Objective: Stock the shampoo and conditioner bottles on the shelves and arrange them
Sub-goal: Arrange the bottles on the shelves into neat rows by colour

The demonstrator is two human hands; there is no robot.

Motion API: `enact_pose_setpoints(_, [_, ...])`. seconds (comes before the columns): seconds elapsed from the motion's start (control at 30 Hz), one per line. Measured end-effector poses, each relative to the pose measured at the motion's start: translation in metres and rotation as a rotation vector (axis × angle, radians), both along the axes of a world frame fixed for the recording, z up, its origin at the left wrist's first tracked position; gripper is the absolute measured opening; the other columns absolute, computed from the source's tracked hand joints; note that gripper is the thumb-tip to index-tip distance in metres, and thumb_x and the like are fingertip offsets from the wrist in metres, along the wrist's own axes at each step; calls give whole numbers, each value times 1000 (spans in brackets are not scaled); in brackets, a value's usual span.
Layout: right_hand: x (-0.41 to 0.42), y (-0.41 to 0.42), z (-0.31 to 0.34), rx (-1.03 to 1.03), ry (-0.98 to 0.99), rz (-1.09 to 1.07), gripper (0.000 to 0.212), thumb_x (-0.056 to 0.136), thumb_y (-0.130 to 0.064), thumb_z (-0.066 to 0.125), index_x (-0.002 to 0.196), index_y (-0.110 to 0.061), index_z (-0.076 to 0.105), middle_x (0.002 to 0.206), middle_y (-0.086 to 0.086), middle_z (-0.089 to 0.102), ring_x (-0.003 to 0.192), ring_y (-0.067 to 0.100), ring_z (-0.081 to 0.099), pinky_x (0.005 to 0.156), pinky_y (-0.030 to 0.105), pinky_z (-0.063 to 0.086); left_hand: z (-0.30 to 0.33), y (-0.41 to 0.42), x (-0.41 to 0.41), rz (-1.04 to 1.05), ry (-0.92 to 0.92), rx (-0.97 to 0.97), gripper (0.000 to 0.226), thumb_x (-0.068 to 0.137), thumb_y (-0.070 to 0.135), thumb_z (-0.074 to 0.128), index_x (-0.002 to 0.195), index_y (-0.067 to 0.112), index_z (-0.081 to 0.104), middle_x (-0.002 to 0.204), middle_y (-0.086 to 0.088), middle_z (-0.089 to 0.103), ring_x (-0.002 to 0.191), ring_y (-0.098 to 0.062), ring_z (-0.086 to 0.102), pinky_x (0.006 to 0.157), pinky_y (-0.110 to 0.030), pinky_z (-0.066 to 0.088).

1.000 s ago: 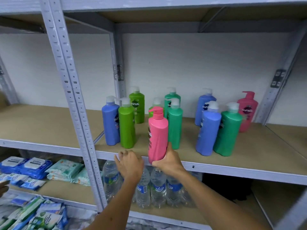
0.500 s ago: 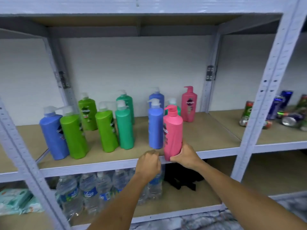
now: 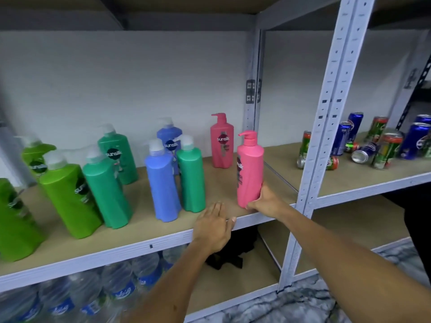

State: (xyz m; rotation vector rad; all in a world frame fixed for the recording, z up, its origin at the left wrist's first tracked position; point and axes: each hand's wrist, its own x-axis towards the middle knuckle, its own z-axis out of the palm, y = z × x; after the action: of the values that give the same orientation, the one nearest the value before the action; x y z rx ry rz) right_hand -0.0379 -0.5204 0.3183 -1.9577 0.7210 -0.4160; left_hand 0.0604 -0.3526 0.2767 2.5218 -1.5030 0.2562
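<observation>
Two hands at the shelf (image 3: 130, 236), one holding a pink pump bottle (image 3: 249, 171).
Right hand (image 3: 268, 202) grip: fingers curled round the base of the upright bottle, which stands near the shelf's front edge, right of the blue pump bottle (image 3: 162, 183). Left hand (image 3: 213, 226) rests flat, fingers straight, on the front edge, holding nothing.

A shop stockroom, by the look of it: grey slotted-steel shelving (image 3: 331, 117) holding rows of coloured plastic pump bottles (image 3: 163, 180), drink cans (image 3: 382, 145) and bottled water (image 3: 116, 283).
</observation>
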Motion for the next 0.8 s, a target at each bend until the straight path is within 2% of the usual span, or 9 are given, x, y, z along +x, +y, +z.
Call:
enact_pose_setpoints(0.03, [3, -4, 0, 4, 1, 9, 93, 64, -2, 79, 140, -14, 26, 118, 2, 56, 108, 18, 57, 89, 35, 51, -4, -3, 1, 21, -20, -9, 74, 93, 52, 5, 146, 7, 30, 151, -10, 34, 139, -22, 30, 115, -33, 23])
enact_pose_setpoints(0.17, [16, -16, -5, 14, 1, 4, 93, 68, -3, 79, 143, -12, 25, 122, 3, 55, 110, 17, 54, 93, 32, 46, -12, -8, 1, 45, -14, -26, 60, 101, 43, 19, 149, 8, 23, 156, -8, 27, 144, -20, 22, 118, -31, 16])
enact_pose_setpoints(0.37, [25, -20, -8, 39, -14, -30, 91, 67, 0, 78, 141, -11, 26, 124, 6, 55, 108, 19, 53, 87, 28, 44, -11, -8, -2, 68, -24, -30, 57, 101, 42, 21, 146, 7, 29, 152, -8, 32, 142, -21, 26, 117, -33, 20])
enact_pose_setpoints(0.7, [22, -18, -9, 60, -30, -72, 88, 66, 2, 77, 139, -12, 30, 120, 8, 57, 103, 21, 55, 77, 27, 44, -4, -5, -7, 70, 40, -9, 58, 101, 42, 21, 148, 8, 23, 156, -8, 24, 145, -21, 19, 119, -34, 15])
enact_pose_setpoints(0.8, [22, -19, -12, 60, -46, -69, 86, 66, 2, 78, 137, -13, 31, 119, 6, 57, 104, 20, 55, 80, 27, 44, -4, -5, -7, 75, 50, -6, 58, 101, 42, 20, 149, 8, 22, 157, -7, 23, 145, -20, 18, 119, -34, 13])
